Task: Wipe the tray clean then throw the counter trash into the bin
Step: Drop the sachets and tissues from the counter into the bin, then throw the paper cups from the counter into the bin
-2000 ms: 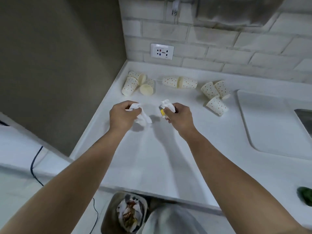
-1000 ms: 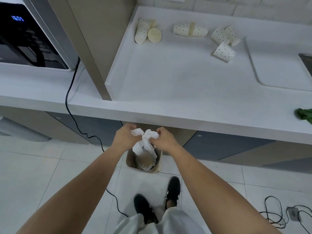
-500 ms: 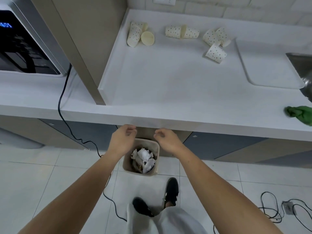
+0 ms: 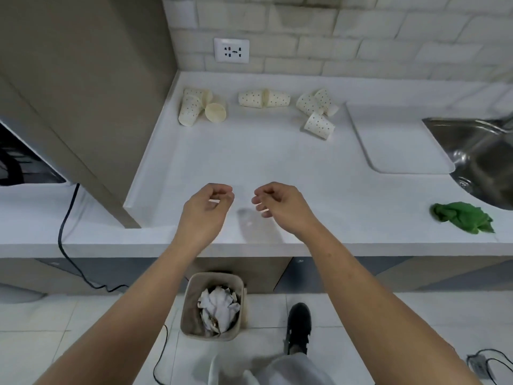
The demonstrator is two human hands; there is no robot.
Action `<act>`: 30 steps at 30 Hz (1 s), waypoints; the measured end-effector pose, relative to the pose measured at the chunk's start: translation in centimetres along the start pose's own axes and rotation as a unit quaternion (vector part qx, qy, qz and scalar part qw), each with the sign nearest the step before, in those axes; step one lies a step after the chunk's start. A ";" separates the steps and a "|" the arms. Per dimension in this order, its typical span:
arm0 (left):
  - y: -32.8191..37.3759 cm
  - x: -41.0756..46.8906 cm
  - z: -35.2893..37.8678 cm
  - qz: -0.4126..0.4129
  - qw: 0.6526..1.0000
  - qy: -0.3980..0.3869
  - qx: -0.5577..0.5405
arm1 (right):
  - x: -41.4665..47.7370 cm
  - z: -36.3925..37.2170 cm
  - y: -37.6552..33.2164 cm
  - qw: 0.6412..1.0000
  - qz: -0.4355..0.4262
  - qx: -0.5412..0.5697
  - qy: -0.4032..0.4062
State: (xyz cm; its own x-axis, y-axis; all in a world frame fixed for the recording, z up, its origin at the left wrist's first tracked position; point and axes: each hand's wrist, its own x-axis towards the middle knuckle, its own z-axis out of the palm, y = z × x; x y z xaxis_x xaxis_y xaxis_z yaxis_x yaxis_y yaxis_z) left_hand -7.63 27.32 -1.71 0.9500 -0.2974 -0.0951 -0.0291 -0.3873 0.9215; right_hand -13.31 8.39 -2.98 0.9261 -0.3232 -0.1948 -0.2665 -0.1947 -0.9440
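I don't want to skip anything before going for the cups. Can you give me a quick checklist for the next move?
1. Hands free: left hand and right hand hold nothing. Ok.
2. Trash off the counter: paper cups lie on their sides at the back. Not ok.
3. Bin open, on the floor below the counter edge. Ok.
4. Room in the bin above the crumpled paper: cannot tell.
5. Tray shows no stains. Ok.

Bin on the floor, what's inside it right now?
The bin holds crumpled white paper on top, with a few brownish scraps at the paper's lower edge. Anything deeper is covered by the paper.
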 end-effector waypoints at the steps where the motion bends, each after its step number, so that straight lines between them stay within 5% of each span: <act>1: 0.8 0.9 0.8 0.004 1.000 0.002 -0.001 | 0.8 -1.1 -0.3 1.000 -0.004 0.004 0.005; 15: 10.0 15.2 16.1 0.007 1.000 0.025 0.008 | 15.6 -19.8 0.0 0.998 -0.035 -0.058 0.014; 22: 11.7 19.4 19.5 0.008 0.999 0.026 0.030 | 21.8 -23.4 0.4 0.989 -0.068 -0.113 0.064; 25: 11.8 20.3 19.6 0.007 0.999 0.021 0.044 | 23.9 -23.1 1.1 0.971 -0.100 -0.176 0.130; 30: 11.6 22.5 19.0 0.003 0.998 0.006 0.063 | 26.9 -22.6 2.1 0.882 -0.144 -0.415 0.169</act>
State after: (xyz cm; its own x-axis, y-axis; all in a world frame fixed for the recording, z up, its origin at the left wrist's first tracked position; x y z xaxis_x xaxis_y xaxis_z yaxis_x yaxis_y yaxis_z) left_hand 7.53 -0.48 -0.28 0.9532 -0.2901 -0.0855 -0.0721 -0.4924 0.8674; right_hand 4.99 -21.67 -4.17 0.8922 -0.3794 0.2450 -0.2664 -0.8802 -0.3928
